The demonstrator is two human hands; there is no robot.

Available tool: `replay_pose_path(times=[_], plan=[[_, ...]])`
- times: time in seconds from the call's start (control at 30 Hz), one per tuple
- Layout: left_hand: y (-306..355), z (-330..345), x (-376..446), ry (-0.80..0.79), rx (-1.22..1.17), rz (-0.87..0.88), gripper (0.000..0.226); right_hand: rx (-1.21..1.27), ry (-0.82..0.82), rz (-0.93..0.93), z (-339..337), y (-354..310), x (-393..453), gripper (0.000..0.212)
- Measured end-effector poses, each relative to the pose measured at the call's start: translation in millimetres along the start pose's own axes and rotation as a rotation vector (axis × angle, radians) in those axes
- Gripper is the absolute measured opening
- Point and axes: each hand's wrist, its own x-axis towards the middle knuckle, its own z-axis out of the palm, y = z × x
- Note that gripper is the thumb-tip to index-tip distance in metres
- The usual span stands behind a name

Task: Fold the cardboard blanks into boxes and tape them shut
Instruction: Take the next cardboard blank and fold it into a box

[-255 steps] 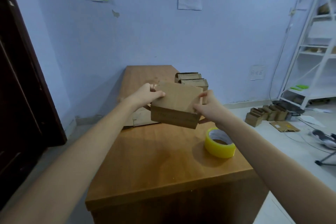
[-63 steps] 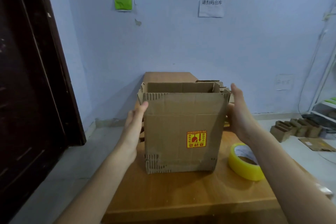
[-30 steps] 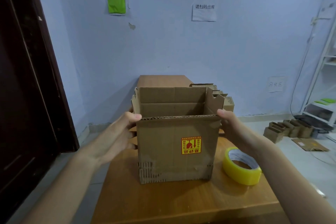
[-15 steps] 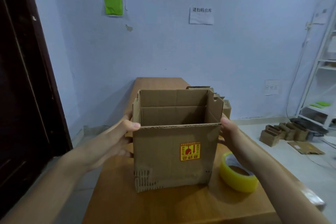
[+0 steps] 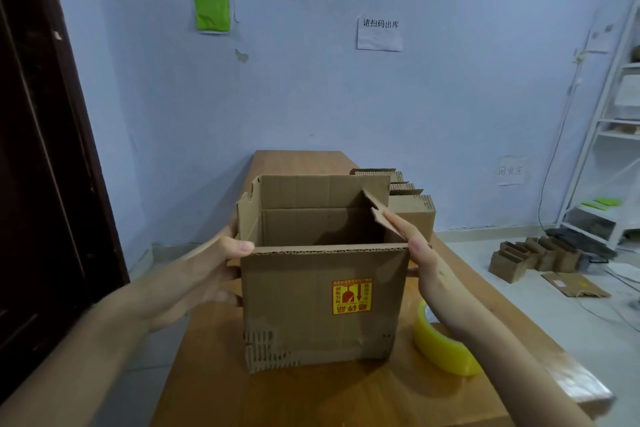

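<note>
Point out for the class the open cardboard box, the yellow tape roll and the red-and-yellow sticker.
open cardboard box (image 5: 298, 315): head view, on its bare front wall.
yellow tape roll (image 5: 443, 355): head view, on its outer yellow band.
red-and-yellow sticker (image 5: 352, 295): head view, on the sticker's middle.

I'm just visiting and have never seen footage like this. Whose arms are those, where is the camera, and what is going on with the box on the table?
There is no machine here: a person wears a camera on the head, so you look down along their own arms. An open cardboard box stands on a wooden table. The left hand grips its left top corner; the right hand presses a side flap inward with straight fingers. A yellow roll of tape lies beside the box, and more cardboard sits behind it.
</note>
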Motion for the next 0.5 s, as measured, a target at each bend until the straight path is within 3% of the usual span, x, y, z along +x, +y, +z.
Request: replay_pose_path(times=[0.07, 0.13, 0.2, 0.27, 0.33, 0.37, 0.43, 0.47, 0.5], plan=[[-3, -7, 3, -0.042, -0.023, -0.022, 0.104, -0.024, -0.025, 0.027, -1, -2, -3, 0.068], [-6, -7, 9, -0.009, -0.032, 0.003, 0.116, -0.083, -0.046, 0.025, -5, 8, 7, 0.026], [-7, -4, 9, 0.071, -0.026, 0.052, 0.127, -0.133, -0.079, 0.013, -10, 22, 13, 0.015], [-9, -7, 5, 0.111, 0.012, 0.11, 0.115, -0.154, -0.186, 0.0, -17, 28, 13, 0.014], [-9, -8, -4, 0.095, 0.08, 0.159, 0.094, -0.125, -0.17, 0.068, -16, 21, 19, 0.015], [-11, -12, -5, 0.087, 0.128, 0.153, 0.087, -0.103, -0.144, 0.076, -16, 16, 18, 0.022], [-8, -9, -8, 0.05, 0.15, 0.133, 0.079, -0.089, -0.142, -0.003, -17, 14, 18, 0.058], [-6, -9, -9, 0.017, 0.158, 0.131, 0.076, -0.139, -0.124, -0.05, -16, 13, 15, 0.06], [-1, -6, -11, 0.007, 0.133, 0.114, 0.074, -0.133, -0.16, -0.098, -18, 21, 9, 0.041]])
